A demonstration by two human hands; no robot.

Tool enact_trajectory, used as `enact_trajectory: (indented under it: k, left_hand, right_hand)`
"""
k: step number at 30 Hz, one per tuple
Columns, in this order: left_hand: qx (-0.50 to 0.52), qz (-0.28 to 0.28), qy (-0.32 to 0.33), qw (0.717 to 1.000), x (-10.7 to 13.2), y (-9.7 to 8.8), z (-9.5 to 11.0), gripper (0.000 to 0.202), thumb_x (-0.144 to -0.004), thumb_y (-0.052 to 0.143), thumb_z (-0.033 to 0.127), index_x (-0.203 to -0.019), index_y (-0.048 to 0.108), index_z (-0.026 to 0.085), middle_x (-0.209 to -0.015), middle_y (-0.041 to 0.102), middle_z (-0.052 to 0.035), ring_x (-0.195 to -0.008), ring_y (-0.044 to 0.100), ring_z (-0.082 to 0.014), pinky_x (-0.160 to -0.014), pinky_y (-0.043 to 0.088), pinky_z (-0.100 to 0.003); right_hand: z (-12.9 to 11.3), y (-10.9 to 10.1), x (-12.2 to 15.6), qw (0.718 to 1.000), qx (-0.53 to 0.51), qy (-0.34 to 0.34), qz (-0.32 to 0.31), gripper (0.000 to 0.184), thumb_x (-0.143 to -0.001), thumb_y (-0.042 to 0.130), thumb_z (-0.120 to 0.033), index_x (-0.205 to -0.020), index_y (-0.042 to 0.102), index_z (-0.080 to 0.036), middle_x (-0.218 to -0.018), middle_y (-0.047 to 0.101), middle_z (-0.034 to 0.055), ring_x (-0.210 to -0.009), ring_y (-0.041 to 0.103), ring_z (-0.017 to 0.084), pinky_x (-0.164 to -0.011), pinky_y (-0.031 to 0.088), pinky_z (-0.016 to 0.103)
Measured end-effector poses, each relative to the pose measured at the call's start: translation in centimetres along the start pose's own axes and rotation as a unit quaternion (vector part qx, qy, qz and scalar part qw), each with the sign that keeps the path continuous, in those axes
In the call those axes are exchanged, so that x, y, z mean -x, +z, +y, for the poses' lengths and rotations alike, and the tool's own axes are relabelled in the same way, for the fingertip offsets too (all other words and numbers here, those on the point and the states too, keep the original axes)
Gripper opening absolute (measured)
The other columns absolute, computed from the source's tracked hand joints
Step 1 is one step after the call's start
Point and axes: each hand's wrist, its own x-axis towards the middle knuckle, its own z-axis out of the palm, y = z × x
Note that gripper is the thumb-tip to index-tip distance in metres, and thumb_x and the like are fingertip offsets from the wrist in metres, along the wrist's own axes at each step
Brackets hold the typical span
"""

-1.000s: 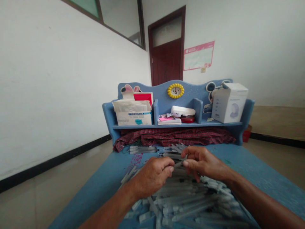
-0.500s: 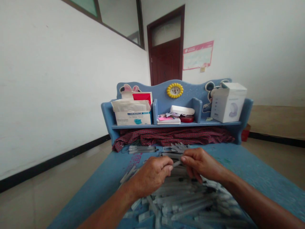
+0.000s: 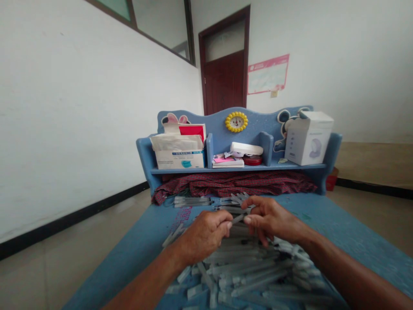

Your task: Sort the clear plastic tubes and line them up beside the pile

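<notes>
My left hand and my right hand meet over a heap of grey-white plastic tubes on a blue desk. Both hands pinch one thin tube between their fingertips, the left at its near end, the right at its far end. The fingers of both hands are curled closed. More of the same tubes lie in a neat row beyond the hands, near the back of the desk.
A blue shelf unit stands at the desk's back, with a red checked cloth below it. On it are a box of masks, a small yellow clock, notebooks and a white carton. A dark door is behind.
Both hands have shifted very slightly left and stay pinched on the same tube; the view has hardly moved.
</notes>
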Motion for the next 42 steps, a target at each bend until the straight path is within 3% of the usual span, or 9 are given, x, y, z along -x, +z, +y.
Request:
enact_trajectory:
  k: [5,12,16,20,24,27,34,38,42]
  left_hand:
    - [0.016,-0.016,-0.010,1.000,0.0,0.0,0.1,0.021,-0.085,0.041,0.025,-0.072,0.056,0.018,-0.052,0.050,0.0055,-0.050,0.049,-0.0098,-0.052,0.036,-0.019]
    - [0.077,-0.031,-0.042,0.996,0.0,0.2,-0.6,0.024,-0.085,0.040,0.029,-0.075,0.057,0.016,-0.056,0.054,0.0040,-0.047,0.048,-0.0080,-0.049,0.037,-0.018]
    - [0.116,-0.028,-0.054,0.991,-0.1,0.3,-1.0,0.023,-0.085,0.039,0.029,-0.079,0.057,0.014,-0.064,0.060,0.0013,-0.044,0.047,-0.0071,-0.047,0.035,-0.018]
    - [0.110,-0.013,-0.060,0.992,-0.2,0.1,-0.9,0.023,-0.084,0.040,0.029,-0.076,0.057,0.014,-0.058,0.058,0.0026,-0.044,0.047,-0.0075,-0.047,0.035,-0.019]
    - [0.091,0.001,-0.064,0.994,-0.3,-0.1,-0.8,0.023,-0.083,0.041,0.028,-0.072,0.057,0.015,-0.049,0.051,0.0052,-0.043,0.046,-0.0085,-0.048,0.035,-0.019]
    - [0.085,0.013,-0.069,0.994,-0.4,-0.1,-0.9,0.023,-0.083,0.042,0.029,-0.071,0.057,0.016,-0.046,0.050,0.0059,-0.042,0.046,-0.0090,-0.048,0.035,-0.020]
    - [0.072,0.017,-0.074,0.994,-0.4,0.1,-0.8,0.023,-0.082,0.041,0.028,-0.072,0.057,0.016,-0.046,0.049,0.0060,-0.043,0.046,-0.0091,-0.048,0.035,-0.020]
    - [0.063,0.014,-0.074,0.995,-0.5,0.2,-0.9,0.023,-0.081,0.042,0.029,-0.070,0.057,0.016,-0.045,0.049,0.0055,-0.042,0.046,-0.0099,-0.048,0.035,-0.020]
    - [0.082,0.017,-0.077,0.994,-0.6,0.4,-1.2,0.021,-0.080,0.042,0.028,-0.072,0.057,0.016,-0.058,0.058,0.0028,-0.044,0.049,-0.0088,-0.048,0.036,-0.020]
  right_hand:
    - [0.1,0.4,-0.1,0.999,0.044,0.010,0.014,0.041,-0.083,0.045,-0.057,-0.073,0.046,-0.017,-0.051,0.059,-0.0026,-0.028,0.048,0.007,-0.029,0.024,0.015]
    - [-0.2,-0.5,0.1,1.000,-0.010,-0.014,-0.006,0.028,-0.075,0.059,-0.041,-0.083,0.048,-0.016,-0.062,0.065,-0.0004,-0.039,0.058,0.010,-0.035,0.027,0.017]
    - [-0.5,-1.1,0.0,0.998,0.001,-0.029,0.050,0.023,-0.072,0.059,-0.035,-0.083,0.048,-0.017,-0.063,0.064,-0.0016,-0.036,0.053,0.009,-0.034,0.027,0.017]
    - [-0.1,-1.3,-0.6,0.985,0.088,-0.021,0.145,0.018,-0.073,0.055,-0.034,-0.079,0.052,-0.017,-0.047,0.053,-0.0064,-0.029,0.036,0.005,-0.032,0.022,0.018]
    - [0.7,-2.0,-1.1,0.962,0.192,-0.035,0.189,0.018,-0.076,0.051,-0.032,-0.074,0.058,-0.016,-0.044,0.047,-0.0051,-0.039,0.043,0.009,-0.039,0.028,0.020]
    - [1.0,-3.3,-1.0,0.926,0.310,-0.013,0.216,0.022,-0.079,0.049,-0.033,-0.071,0.061,-0.016,-0.047,0.051,-0.0025,-0.044,0.048,0.011,-0.043,0.031,0.021]
    - [1.9,-6.5,-0.9,0.894,0.394,0.075,0.200,0.025,-0.076,0.052,-0.025,-0.055,0.060,-0.015,-0.039,0.051,-0.0010,-0.040,0.047,0.010,-0.046,0.030,0.022]
    - [3.0,-6.7,-1.3,0.890,0.404,0.097,0.185,0.025,-0.076,0.054,-0.025,-0.054,0.062,-0.015,-0.038,0.051,-0.0012,-0.041,0.048,0.010,-0.047,0.030,0.021]
    - [3.1,-6.5,-1.5,0.890,0.402,0.091,0.195,0.032,-0.080,0.050,-0.030,-0.054,0.060,-0.015,-0.039,0.052,-0.0007,-0.043,0.048,0.011,-0.048,0.031,0.022]
